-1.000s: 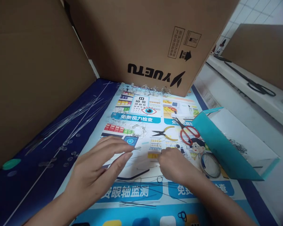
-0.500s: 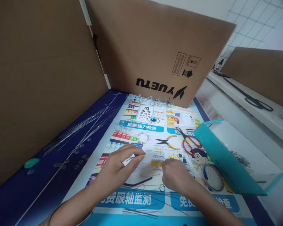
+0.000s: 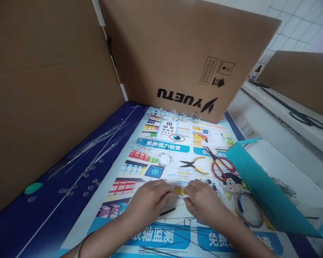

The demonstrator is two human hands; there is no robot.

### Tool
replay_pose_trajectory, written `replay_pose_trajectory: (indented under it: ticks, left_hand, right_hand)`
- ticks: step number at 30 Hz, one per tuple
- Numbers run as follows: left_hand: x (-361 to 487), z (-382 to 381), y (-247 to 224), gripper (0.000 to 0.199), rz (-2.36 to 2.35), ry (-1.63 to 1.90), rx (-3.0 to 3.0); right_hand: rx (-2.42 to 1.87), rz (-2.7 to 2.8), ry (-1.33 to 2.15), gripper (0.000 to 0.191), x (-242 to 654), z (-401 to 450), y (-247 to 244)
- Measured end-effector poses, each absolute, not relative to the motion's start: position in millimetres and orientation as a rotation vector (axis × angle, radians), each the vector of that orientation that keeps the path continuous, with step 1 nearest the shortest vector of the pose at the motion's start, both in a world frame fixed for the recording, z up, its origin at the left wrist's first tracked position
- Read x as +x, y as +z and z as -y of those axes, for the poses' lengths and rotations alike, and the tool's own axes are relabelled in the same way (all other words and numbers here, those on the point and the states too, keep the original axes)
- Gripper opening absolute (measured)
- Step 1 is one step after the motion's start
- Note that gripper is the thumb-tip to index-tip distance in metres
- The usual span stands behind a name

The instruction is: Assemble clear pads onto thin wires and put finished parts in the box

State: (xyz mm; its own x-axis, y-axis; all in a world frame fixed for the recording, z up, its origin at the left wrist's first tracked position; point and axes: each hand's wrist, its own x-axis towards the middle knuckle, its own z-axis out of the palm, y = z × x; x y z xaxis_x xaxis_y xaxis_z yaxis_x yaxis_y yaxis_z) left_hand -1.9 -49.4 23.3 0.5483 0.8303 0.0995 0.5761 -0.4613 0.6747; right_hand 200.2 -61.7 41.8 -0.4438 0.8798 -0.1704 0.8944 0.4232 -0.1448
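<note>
My left hand [image 3: 153, 199] is closed over the middle of the printed sheet [image 3: 140, 161], its fingertips pressed together and pointing right. Just to its right my right hand [image 3: 201, 200] is also closed, knuckles up, with a small gap between the two. Whatever either hand pinches is too thin or hidden to make out. Dark thin wires [image 3: 164, 251] lie on the sheet below the hands. Beyond them sit yellow-handled pliers [image 3: 195, 165] and red-handled scissors [image 3: 222, 166]. A ring of clear beads and wire [image 3: 164, 158] lies left of the pliers.
At the right a teal box [image 3: 274, 193] holds a heap of wire pieces, with a wire coil [image 3: 249, 209] beside it. Long wires [image 3: 97, 141], loose clear beads [image 3: 90, 187] and a green piece [image 3: 33, 188] lie at left. Cardboard walls [image 3: 188, 53] stand behind and left.
My left hand has turned palm down and its fingers have closed in closer to my right hand. The view has shifted slightly. My right hand looks much the same.
</note>
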Motion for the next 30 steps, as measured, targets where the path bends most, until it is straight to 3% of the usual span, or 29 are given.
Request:
replay_pose_trajectory:
  ticks: [8, 18, 20, 25, 30]
  left_hand:
    - [-9.5, 42.0, 25.0, 0.016, -1.155, 0.799, 2.072]
    - [-11.3, 46.5, 35.4, 0.016, -1.125, 0.856, 1.863]
    - [-8.0, 50.8, 37.8, 0.015, -1.096, 0.79, 1.759]
    - [4.9, 66.0, 38.1, 0.016, -0.898, 0.687, 1.418]
    - [14.1, 75.9, 31.9, 0.029, -0.715, 0.599, 1.008]
  right_hand:
    - [1.408, -2.63, -0.126, 0.02, 183.4, 59.6, 23.0]
    - [1.658, -2.674, -0.39, 0.009, 188.4, 53.5, 31.0]
    - [1.804, -2.74, -0.67, 0.01, 190.4, 53.7, 39.0]
    - [2.09, -2.624, -1.94, 0.004, 186.1, 59.6, 46.2]
    - [2.246, -2.496, -2.285, 0.007, 178.0, 69.3, 35.3]
